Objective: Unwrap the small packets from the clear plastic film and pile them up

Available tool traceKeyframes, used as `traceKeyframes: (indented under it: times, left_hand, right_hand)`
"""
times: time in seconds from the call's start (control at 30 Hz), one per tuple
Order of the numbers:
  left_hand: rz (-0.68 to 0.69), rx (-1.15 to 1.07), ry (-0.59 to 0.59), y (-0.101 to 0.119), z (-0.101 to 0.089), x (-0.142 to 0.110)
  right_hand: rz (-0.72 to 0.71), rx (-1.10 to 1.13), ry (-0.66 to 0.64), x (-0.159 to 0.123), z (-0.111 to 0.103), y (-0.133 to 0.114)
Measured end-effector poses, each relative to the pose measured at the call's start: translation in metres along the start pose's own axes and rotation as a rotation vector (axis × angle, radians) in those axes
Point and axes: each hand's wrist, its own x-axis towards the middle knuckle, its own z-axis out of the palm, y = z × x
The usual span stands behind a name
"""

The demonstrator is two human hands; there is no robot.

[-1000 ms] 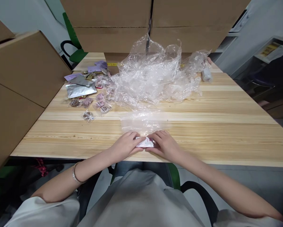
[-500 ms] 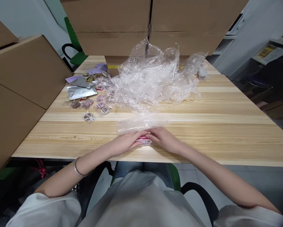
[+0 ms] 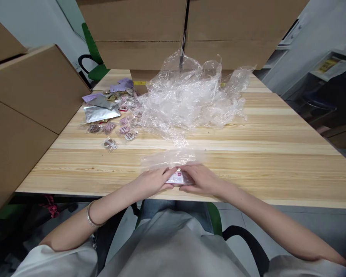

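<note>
Where the head view looks down on the wooden table (image 3: 262, 161), a small white-and-red box (image 3: 176, 178) lies near the table's near edge, between the person's two hands. The left hand (image 3: 154, 181) clasps its left end, thumb along the near side and fingers curled over the far side. The right hand (image 3: 203, 179) bends round the right end in the same way, its thumb and fingers parted by the box's depth; fingertip contact there is partly hidden. Just beyond the fingers lies a flat clear plastic sheet (image 3: 168, 157); I cannot tell whether it joins the box. Farther off, crumpled clear plastic (image 3: 187, 102) is heaped up. On the far left are a silver pouch (image 3: 102, 114), purple packets (image 3: 122, 85) and small wrapped pieces (image 3: 109, 144), beside a cardboard box (image 3: 25, 88).
</note>
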Motion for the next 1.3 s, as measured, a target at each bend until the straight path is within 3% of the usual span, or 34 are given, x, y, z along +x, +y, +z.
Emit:
traceKeyframes:
  times: [0.1, 0.33, 0.53, 0.6, 0.7, 0.77, 0.83, 0.97, 1.13, 1.3]
  left_hand:
    - [-0.003, -0.018, -0.048, 0.003, -0.010, 0.000]
    - [0.023, 0.186, 0.102, -0.003, -0.007, 0.013]
    - [0.032, 0.352, 0.080, -0.010, -0.003, 0.017]
    - [0.027, 0.362, 0.085, -0.011, -0.002, 0.016]
    - [0.039, 0.311, 0.099, -0.011, 0.002, 0.015]
    - [0.055, 0.275, 0.101, -0.010, 0.004, 0.014]
    - [0.058, 0.254, 0.101, -0.010, 0.004, 0.012]
    - [0.085, 0.205, 0.111, -0.008, -0.001, 0.012]
    - [0.164, 0.179, 0.154, -0.010, 0.001, 0.013]
    - [0.109, 0.156, 0.163, -0.014, 0.005, 0.012]
  right_hand:
    - [0.064, 0.050, 0.001, -0.003, -0.003, -0.004]
    - [0.215, 0.219, -0.140, 0.025, -0.027, -0.008]
    - [0.214, 0.134, -0.129, 0.036, -0.022, 0.004]
    - [0.239, 0.071, -0.053, 0.034, -0.017, 0.005]
    - [0.147, 0.108, 0.034, 0.026, -0.013, 0.004]
    - [0.035, 0.163, 0.007, 0.020, -0.013, 0.004]
    - [0.016, 0.161, -0.031, 0.014, -0.014, 0.003]
    - [0.178, 0.192, -0.075, 0.009, -0.023, -0.005]
    - [0.338, 0.477, -0.195, 0.014, -0.036, -0.014]
    - [0.339, 0.402, -0.116, 0.019, -0.031, -0.006]
